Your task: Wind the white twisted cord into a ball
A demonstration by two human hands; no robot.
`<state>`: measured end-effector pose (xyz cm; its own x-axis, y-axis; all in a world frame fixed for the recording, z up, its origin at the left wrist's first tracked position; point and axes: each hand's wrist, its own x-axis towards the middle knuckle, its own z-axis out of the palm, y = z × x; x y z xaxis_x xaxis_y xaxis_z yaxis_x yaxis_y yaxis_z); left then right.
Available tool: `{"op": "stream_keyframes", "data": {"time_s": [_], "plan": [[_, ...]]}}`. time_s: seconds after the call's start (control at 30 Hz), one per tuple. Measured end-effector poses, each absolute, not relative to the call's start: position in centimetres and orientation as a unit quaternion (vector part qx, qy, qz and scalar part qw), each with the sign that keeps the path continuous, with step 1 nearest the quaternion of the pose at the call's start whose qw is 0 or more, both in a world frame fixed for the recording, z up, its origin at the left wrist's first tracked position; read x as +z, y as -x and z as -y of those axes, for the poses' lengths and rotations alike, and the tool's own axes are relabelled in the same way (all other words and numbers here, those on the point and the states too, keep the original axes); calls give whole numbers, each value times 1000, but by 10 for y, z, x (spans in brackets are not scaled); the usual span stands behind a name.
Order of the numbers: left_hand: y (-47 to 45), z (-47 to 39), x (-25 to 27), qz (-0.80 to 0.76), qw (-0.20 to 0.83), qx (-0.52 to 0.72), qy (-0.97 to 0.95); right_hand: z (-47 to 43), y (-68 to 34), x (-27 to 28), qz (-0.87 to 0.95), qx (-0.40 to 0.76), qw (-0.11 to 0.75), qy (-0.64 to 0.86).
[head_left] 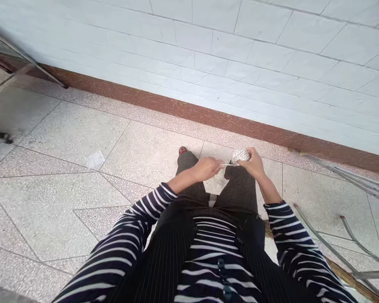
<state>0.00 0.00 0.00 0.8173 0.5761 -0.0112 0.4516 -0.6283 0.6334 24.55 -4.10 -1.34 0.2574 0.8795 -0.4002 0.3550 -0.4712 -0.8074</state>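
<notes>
A small ball of white and grey-brown yarn (240, 156) is gripped in my right hand (254, 163), its fingers curled round the far and right sides. From the ball a short strand of yarn (229, 165) runs left to my left hand (210, 167), which is closed on it in a pinch. Both hands are held out in front of me, above my knees, a small gap apart. The fingertips of the left hand are only partly visible.
A white tiled wall (202, 46) with a red-brown skirting (189, 103) runs ahead. On the speckled floor (82, 126) lies a pale paper piece (95, 160). Metal legs (44, 69) stand at far left; a metal frame (337, 240) and metal bars (350, 174) lie at right.
</notes>
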Motion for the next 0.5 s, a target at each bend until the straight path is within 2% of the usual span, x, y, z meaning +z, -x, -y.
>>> {"op": "stream_keyframes", "data": {"time_s": [0.17,0.27,0.37,0.5], "plan": [[-3,-30,-2,-263,444,128,-847,73,-229,-15,421,608,248,626],[-7,-35,-16,-255,548,162,-780,83,-234,-7,395,671,268,568],[-13,-30,-28,-262,587,191,-742,86,-240,5,355,684,351,532],[-20,-24,-37,-292,577,189,-739,76,-240,28,303,653,503,478]]}}
